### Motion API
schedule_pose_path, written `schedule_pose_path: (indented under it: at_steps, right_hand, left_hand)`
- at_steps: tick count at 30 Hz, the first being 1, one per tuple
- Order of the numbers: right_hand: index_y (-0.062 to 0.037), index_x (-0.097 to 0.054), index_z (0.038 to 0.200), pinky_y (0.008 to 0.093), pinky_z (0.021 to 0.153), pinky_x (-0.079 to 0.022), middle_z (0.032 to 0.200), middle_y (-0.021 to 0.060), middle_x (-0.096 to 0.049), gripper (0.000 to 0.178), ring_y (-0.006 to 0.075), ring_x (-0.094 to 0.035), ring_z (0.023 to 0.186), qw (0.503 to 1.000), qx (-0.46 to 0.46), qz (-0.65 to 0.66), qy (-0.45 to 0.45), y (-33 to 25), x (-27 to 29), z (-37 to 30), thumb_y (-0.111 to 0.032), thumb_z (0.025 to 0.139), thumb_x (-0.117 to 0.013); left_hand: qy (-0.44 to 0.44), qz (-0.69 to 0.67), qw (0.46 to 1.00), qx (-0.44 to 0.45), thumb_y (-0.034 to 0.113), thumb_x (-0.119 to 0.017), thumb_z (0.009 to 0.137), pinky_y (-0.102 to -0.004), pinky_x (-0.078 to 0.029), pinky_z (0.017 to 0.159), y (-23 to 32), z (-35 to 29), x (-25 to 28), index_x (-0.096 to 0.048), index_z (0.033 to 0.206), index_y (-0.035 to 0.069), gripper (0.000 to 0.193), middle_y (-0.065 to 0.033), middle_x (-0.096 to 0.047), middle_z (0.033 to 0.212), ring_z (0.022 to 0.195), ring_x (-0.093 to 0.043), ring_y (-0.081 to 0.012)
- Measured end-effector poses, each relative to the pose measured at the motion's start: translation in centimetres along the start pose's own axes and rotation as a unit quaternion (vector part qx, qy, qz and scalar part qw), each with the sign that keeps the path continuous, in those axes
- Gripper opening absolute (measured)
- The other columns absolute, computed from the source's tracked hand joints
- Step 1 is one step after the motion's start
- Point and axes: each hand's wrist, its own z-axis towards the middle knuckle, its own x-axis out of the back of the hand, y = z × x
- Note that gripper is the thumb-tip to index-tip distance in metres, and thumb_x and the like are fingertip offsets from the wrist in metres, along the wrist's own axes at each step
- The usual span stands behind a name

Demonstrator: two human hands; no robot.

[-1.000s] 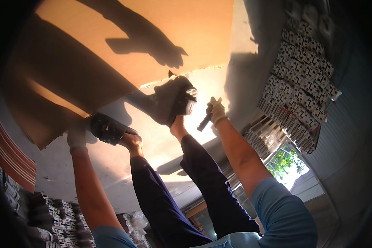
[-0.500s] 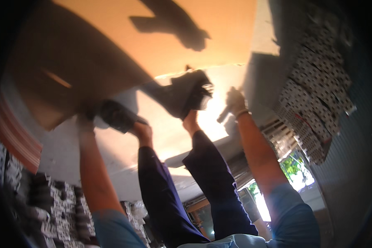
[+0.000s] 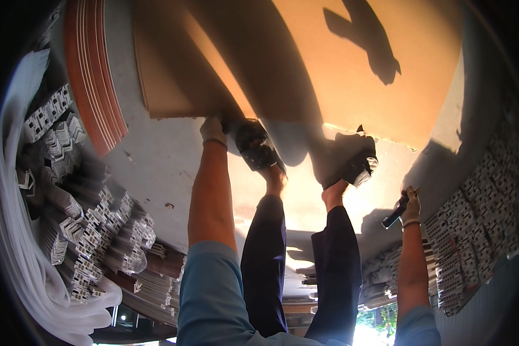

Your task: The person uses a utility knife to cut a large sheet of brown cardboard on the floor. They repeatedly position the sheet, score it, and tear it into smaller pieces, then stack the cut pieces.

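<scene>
And the view has swung leftward from a second ago, whitish wrapping (image 3: 8, 190) now showing at far left! The cardboard (image 3: 328, 75) lies on the floor (image 3: 155, 179) by the shoes (image 3: 255, 144). Left hand (image 3: 214, 131) stays at its near edge, grip unclear; right hand (image 3: 409, 209) still grasps a dark tool (image 3: 394, 216), off the sheet.

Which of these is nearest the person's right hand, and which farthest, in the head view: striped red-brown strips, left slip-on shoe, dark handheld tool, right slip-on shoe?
From the gloved right hand:
1. dark handheld tool, in its grasp
2. right slip-on shoe, to its left
3. left slip-on shoe, farther left
4. striped red-brown strips, far upper left
</scene>
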Motion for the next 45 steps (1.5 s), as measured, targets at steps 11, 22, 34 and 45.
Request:
schedule_pose_path:
  at_steps: [11, 22, 34, 45]
  right_hand:
    - [-0.0126, -0.054, 0.087, 0.0211, 0.042, -0.037, 0.070, 0.0000, -0.058, 0.015, 0.0064, -0.045, 0.048, 0.998, 0.030, -0.004, -0.063, -0.9, -1.8, -1.6, -0.023, 0.090, -0.066]
    - [-0.0099, -0.054, 0.095, 0.0262, 0.042, -0.041, 0.068, 0.0045, -0.057, 0.013, 0.0116, -0.049, 0.049, 0.992, -0.004, -0.038, -0.124, -4.3, -1.8, -12.1, -0.017, 0.090, -0.063]
    - [-0.0089, -0.053, 0.088, 0.0284, 0.040, -0.042, 0.063, 0.0049, -0.054, 0.011, 0.0127, -0.050, 0.046, 0.951, 0.118, -0.246, -0.149, -16.6, 8.0, -35.1, -0.018, 0.093, -0.055]
    - [-0.0055, -0.057, 0.095, 0.0349, 0.045, -0.052, 0.073, 0.0115, -0.062, 0.011, 0.0208, -0.061, 0.054, 0.967, 0.108, -0.200, -0.120, -23.3, 15.0, -40.4, -0.011, 0.086, -0.060]
  left_hand:
    - [0.031, -0.056, 0.998, 0.016, 0.025, -0.065, 0.089, -0.0310, -0.045, 0.048, 0.5, -0.6, 0.2, -0.066, 0.090, 0.006, 0.019, -0.0058, -0.060, 0.071, 0.054, -0.054, -0.0168]
    - [-0.026, -0.140, 0.972, 0.186, 0.034, -0.062, 0.091, -0.0289, -0.034, 0.037, -4.3, -12.9, 8.8, -0.057, 0.080, 0.008, 0.030, -0.0017, -0.050, 0.061, 0.041, -0.044, -0.0142]
    - [-0.186, 0.246, 0.920, 0.240, 0.020, -0.047, 0.095, -0.0331, -0.046, 0.041, -5.3, -41.3, 30.5, -0.061, 0.115, 0.010, 0.026, -0.0088, -0.056, 0.074, 0.055, -0.053, -0.0198]
    - [-0.154, -0.021, 0.988, -0.006, 0.033, -0.062, 0.089, -0.0373, -0.054, 0.054, 30.7, -41.6, 26.9, -0.062, 0.101, 0.003, 0.032, -0.0115, -0.064, 0.084, 0.061, -0.063, -0.0251]
